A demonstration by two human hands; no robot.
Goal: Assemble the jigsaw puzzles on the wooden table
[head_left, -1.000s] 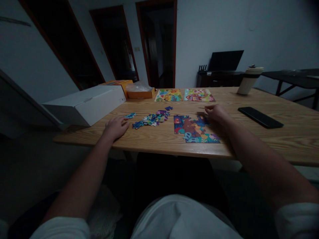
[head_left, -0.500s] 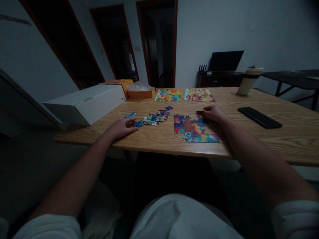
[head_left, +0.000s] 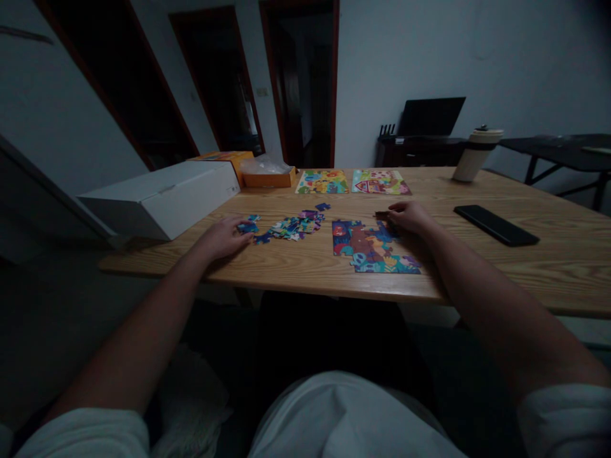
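Observation:
My right hand (head_left: pixel 409 217) pinches a dark puzzle piece (head_left: pixel 382 215) at the upper edge of the partly assembled jigsaw (head_left: pixel 370 245), which shows a brown and blue picture with fish-like shapes. On the left, my left hand (head_left: pixel 223 238) rests low over the table, fingers apart beside a few loose blue puzzle pieces (head_left: pixel 249 225). Its fingertips seem to touch them. Between the hands lies a heap of loose puzzle pieces (head_left: pixel 296 225), with one blue piece (head_left: pixel 323 207) apart behind it.
Two colourful puzzle pictures (head_left: pixel 323 182) (head_left: pixel 380 182) lie at the table's far edge. A white box (head_left: pixel 162 194) and an orange box tray (head_left: pixel 270 178) with clear plastic stand at left. A black phone (head_left: pixel 496 225) and a lidded cup (head_left: pixel 477 154) are at right.
My left hand has drawn slightly left and back, and a blue piece near its fingers now sits apart from the heap. My right hand stays almost still with its piece.

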